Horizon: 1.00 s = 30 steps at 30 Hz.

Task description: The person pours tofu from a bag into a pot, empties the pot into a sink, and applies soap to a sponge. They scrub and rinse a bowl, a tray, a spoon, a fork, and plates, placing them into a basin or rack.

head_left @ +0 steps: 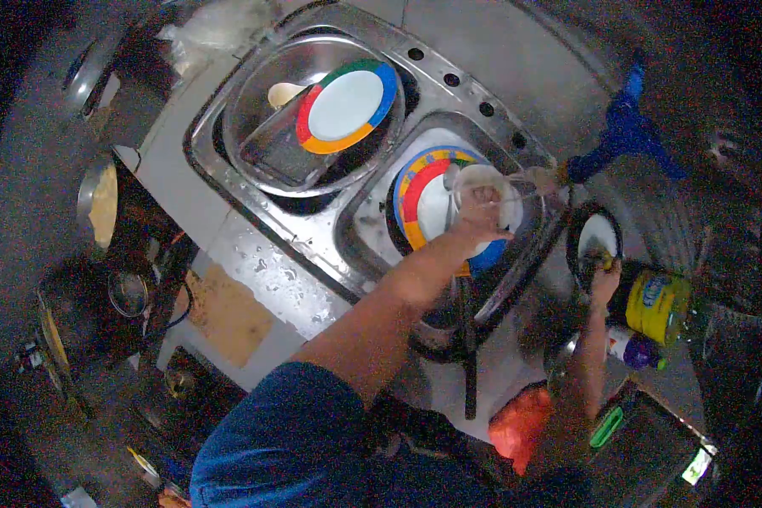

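Note:
My left hand (481,224) is over the right sink basin, its fingers closed on a clear round container (476,179) that looks like a cup or bowl. Under it lie colourful-rimmed plates (413,203) with white centres. At the right, my right hand (604,284) dips into a black bowl (577,229) with white contents, perhaps suds. Its fingers are pinched on something yellow, seemingly a sponge (607,262), mostly hidden by the fingers. Just beyond my left hand is the faucet (543,179), blurred, with blue cloth (625,127) around it.
In the left basin, a large steel bowl (244,161) holds another plate (345,106), a wooden spoon (284,93) and a clear container. A yellow-labelled bottle (649,306) and a purple one (639,351) lie right. An orange-red bag (519,423) sits near the front edge.

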Tool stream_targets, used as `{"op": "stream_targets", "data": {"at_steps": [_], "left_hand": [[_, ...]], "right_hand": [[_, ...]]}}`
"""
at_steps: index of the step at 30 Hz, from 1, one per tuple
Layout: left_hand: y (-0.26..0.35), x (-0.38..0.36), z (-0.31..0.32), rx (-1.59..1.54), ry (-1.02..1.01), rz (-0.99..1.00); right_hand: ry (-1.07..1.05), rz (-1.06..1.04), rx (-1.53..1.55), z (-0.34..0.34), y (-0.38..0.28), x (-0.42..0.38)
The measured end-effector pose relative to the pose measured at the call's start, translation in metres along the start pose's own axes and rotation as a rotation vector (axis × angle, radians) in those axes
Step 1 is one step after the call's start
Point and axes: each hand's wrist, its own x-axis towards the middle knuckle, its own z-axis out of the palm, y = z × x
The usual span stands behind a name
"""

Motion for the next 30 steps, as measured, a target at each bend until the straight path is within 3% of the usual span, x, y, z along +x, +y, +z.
{"op": "stream_targets", "data": {"at_steps": [2, 3, 6, 8, 12, 13, 14, 16, 17, 18, 19, 20, 21, 23, 24, 26, 27, 29, 30], "left_hand": [[-0.002, 0.008, -0.005, 0.036, -0.059, 0.034], [-0.005, 0.011, -0.008, 0.057, -0.083, 0.048], [-0.014, 0.005, -0.026, 0.070, -0.194, 0.045], [-0.007, -0.007, -0.059, 0.017, -0.317, 0.001], [-0.002, -0.008, -0.022, 0.012, -0.161, -0.057], [-0.003, -0.007, -0.023, -0.045, -0.176, -0.042], [-0.003, -0.003, -0.024, -0.099, -0.191, -0.024], [-0.018, 0.020, 0.012, -0.374, -0.196, 0.087], [-0.021, 0.023, 0.013, -0.394, -0.196, 0.127], [-0.024, 0.025, 0.014, -0.415, -0.198, 0.167], [-0.026, 0.018, -0.008, -0.321, -0.202, 0.188], [-0.029, 0.012, -0.022, -0.228, -0.209, 0.207], [-0.034, 0.007, -0.018, -0.544, -0.097, 0.112], [-0.045, -0.001, -0.010, -1.158, 0.149, -0.088], [-0.047, -0.009, -0.012, -1.462, 0.141, -0.110], [-0.053, -0.030, -0.019, -2.062, 0.119, -0.161], [-0.051, -0.044, -0.041, -2.024, 0.266, -0.357], [-0.055, -0.057, -0.084, -2.190, 0.327, -0.370], [-0.057, -0.061, -0.097, -2.277, 0.360, -0.369]], "right_hand": [[-0.006, -0.057, 0.086, -0.002, -0.001, -0.003], [-0.170, 0.013, 0.334, -0.006, -0.003, 0.000], [-0.001, -0.024, 0.209, 0.009, 0.010, -0.001], [-0.038, 0.015, 0.278, 0.018, 0.020, 0.004], [-0.101, 0.127, 0.636, 0.012, 0.005, 0.001], [-0.034, 0.054, 0.388, 0.012, 0.002, -0.001], [0.034, -0.016, 0.141, 0.010, -0.009, -0.004], [0.135, 0.055, 0.189, 0.002, -0.044, -0.009], [0.172, 0.190, 0.490, -0.006, -0.102, -0.017], [0.089, 0.140, 0.650, -0.003, -0.130, -0.026], [0.070, 0.021, 0.661, 0.019, -0.128, -0.035], [0.012, 0.043, 0.575, 0.023, -0.162, -0.045], [-0.046, 0.066, 0.489, 0.028, -0.209, -0.062], [-0.099, -0.089, 0.586, 0.066, -0.258, -0.084], [-0.145, -0.237, 0.517, 0.090, -0.267, -0.090], [-0.098, -0.552, 0.317, 0.076, -0.320, -0.082], [-0.168, -0.533, 0.236, 0.077, -0.325, -0.076], [-0.299, -0.501, 0.070, 0.080, -0.332, -0.060], [-0.267, -0.457, 0.159, 0.076, -0.340, -0.064]]}}
